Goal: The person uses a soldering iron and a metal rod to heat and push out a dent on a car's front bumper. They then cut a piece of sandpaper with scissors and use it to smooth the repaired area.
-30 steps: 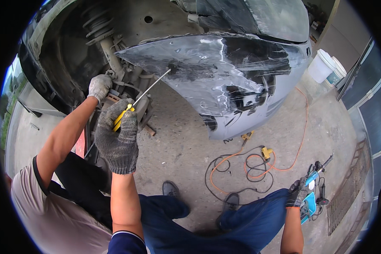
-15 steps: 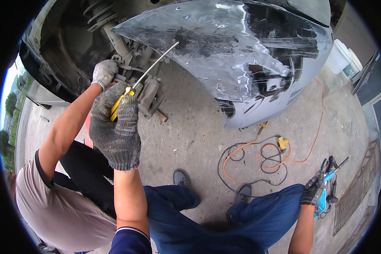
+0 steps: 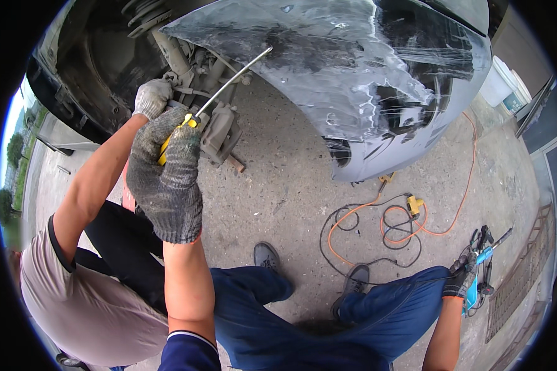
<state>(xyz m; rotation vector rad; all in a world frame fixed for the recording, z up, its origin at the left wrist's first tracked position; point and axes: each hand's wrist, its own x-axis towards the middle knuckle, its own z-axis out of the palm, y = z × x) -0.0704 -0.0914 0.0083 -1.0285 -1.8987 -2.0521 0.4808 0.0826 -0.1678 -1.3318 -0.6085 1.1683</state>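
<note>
Nearest, to the lower left of the grey car panel (image 3: 340, 80), the grey-gloved left hand (image 3: 167, 179) is gripping a yellow-handled tool (image 3: 164, 150) with its fingers bent closed around it; the long metal shaft (image 3: 234, 82) is pointing up toward the panel, but I cannot tell if its end is touching there. To the lower right of the panel, the dark-gloved right hand (image 3: 459, 279) is curling its fingers around a blue tool (image 3: 485, 255). Left of the panel, a co-worker's hand (image 3: 153, 98) is resting at the suspension parts (image 3: 172, 52); its grip is not showing clearly. Below the panel, an orange cable (image 3: 475, 148) and a black cable (image 3: 320, 238) are lying in loops. Beyond the panel's right end, white buckets (image 3: 497, 83) are standing.
</note>
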